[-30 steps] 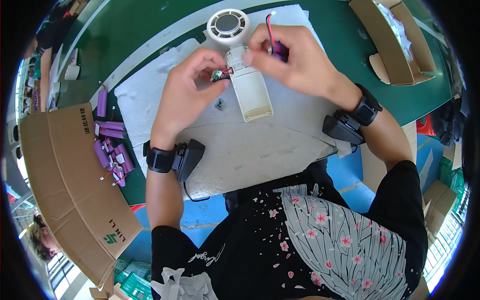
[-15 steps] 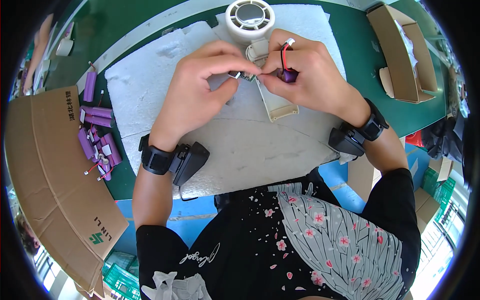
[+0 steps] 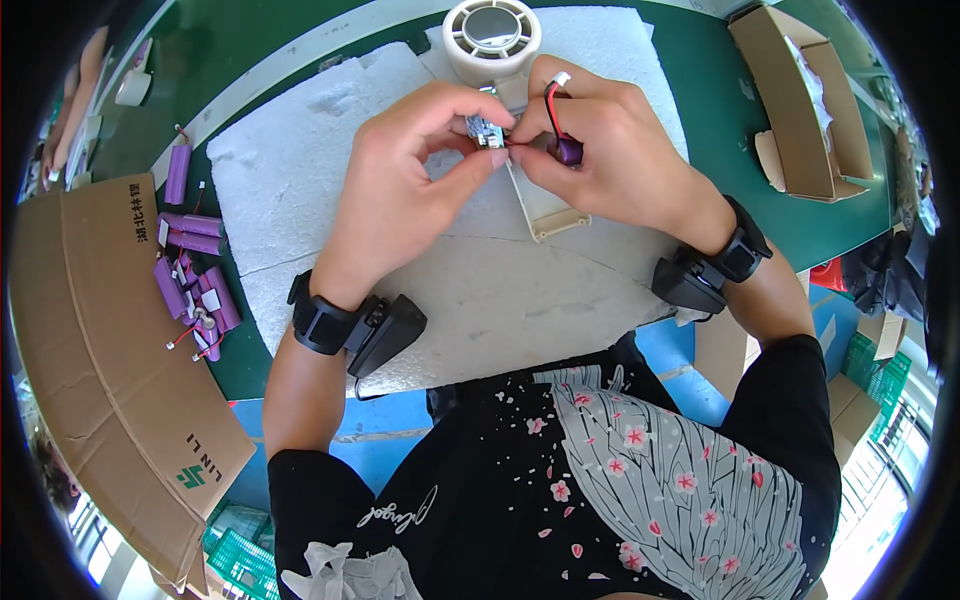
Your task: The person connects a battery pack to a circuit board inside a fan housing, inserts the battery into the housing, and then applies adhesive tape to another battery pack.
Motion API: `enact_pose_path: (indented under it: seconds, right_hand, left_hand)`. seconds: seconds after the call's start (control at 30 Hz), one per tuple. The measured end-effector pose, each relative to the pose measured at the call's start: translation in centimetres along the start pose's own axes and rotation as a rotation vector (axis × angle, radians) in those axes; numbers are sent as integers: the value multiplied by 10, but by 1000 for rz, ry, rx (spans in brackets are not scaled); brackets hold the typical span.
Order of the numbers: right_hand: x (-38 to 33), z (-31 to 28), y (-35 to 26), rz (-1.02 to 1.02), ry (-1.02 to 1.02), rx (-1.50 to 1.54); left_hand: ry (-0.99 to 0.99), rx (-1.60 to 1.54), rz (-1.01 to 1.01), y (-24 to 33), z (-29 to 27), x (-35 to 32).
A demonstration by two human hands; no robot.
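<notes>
My left hand [image 3: 405, 180] pinches a small circuit board [image 3: 487, 130] between thumb and fingers. My right hand [image 3: 610, 150] holds a purple cylindrical battery [image 3: 568, 150] whose red and black wires [image 3: 549, 100] end in a white plug. The two hands meet above a cream plastic fan handle [image 3: 545, 205] lying on a white foam sheet [image 3: 330, 120]. The round cream fan head [image 3: 492, 35] sits just beyond my fingers.
Several purple batteries with wires [image 3: 190, 265] lie on the green table [image 3: 230, 50] to the left, beside a flat brown cardboard sheet [image 3: 100, 340]. An open cardboard box [image 3: 800, 100] with white parts stands at the right. Black bands sit on both wrists.
Both hands have drawn nearer to me over the fan handle and come closer together. The battery's white plug now sticks up above my right fingers.
</notes>
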State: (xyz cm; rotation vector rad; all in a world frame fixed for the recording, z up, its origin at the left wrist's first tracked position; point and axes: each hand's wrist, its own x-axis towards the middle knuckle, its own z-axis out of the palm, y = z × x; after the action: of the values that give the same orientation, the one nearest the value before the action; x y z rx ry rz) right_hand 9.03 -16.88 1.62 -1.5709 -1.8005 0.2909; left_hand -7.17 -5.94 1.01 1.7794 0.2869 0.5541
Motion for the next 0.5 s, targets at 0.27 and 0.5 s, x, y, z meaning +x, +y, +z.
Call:
enact_pose_path:
  seconds: [0.27, 0.5]
  right_hand:
    - [1, 3, -5, -94, 24, -229]
    - [-1, 2, -12, -124, -37, -365]
  left_hand:
    - [-30, 40, 36, -5, -5, -1]
    - [6, -157, -24, 2, 2, -1]
